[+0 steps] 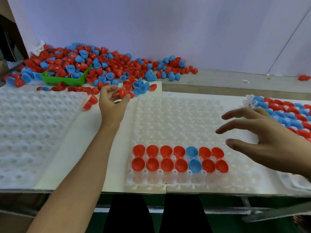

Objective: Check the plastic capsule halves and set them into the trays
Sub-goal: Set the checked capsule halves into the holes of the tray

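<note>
A big heap of red and blue capsule halves (101, 64) lies along the back of the table. My left hand (111, 105) is at the heap's near edge and pinches a red capsule half (122, 93) between thumb and fingers. In front of me a clear dimpled tray (185, 118) holds two near rows of capsule halves (178, 158), mostly red with two blue ones. My right hand (262, 138) hovers over the tray's right side with fingers spread and nothing in it.
A second clear tray (33, 125) lies at the left, bare. A filled tray of red and blue halves (289, 115) sits at the far right. A green bin (67, 78) is half buried in the heap. The table's front edge runs just below the trays.
</note>
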